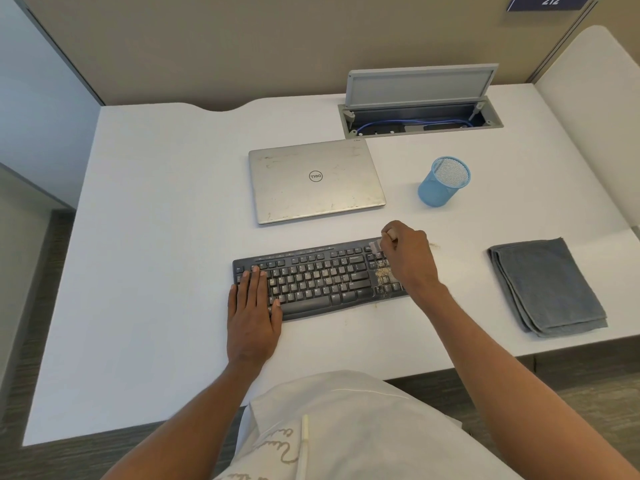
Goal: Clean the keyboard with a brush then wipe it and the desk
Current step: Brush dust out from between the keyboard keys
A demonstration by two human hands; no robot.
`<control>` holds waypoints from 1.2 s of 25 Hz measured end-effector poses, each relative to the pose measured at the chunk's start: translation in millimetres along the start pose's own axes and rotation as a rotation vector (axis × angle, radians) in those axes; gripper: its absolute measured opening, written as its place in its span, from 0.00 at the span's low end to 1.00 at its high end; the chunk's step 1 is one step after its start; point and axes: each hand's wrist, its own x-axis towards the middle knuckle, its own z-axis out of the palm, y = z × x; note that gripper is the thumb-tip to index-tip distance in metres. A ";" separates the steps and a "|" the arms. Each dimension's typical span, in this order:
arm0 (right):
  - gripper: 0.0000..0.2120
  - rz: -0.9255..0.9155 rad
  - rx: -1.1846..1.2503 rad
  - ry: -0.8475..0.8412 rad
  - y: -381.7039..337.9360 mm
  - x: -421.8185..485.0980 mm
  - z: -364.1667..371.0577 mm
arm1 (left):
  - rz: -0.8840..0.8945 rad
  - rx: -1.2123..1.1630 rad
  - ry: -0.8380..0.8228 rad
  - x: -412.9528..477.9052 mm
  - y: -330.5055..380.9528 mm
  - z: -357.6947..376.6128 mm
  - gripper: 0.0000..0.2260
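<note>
Hands (252, 308) (410, 259) steady keyboard (322, 278), pinch brush (375, 246); hatch (424, 131) holds blue cable (398, 121).

Brush (374, 246) blurred, mostly hidden in right hand (408, 258); keyboard (322, 278) numpad part-covered, legends unreadable; sign (549, 1) cut by top edge.

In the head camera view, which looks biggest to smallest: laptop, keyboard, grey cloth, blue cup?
1. laptop and keyboard: too alike to rank.
2. grey cloth, somewhat smaller.
3. blue cup, clearly smallest.
</note>
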 end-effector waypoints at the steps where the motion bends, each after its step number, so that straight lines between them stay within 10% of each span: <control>1: 0.06 0.021 0.006 -0.006 0.6 -1.9 2.6 | 0.002 0.001 0.000 0.0 0.2 0.0 0.28; 30: 0.08 0.012 -0.034 -0.034 -7.9 -4.4 2.0 | 0.008 -0.004 0.031 -1.1 -0.2 1.2 0.28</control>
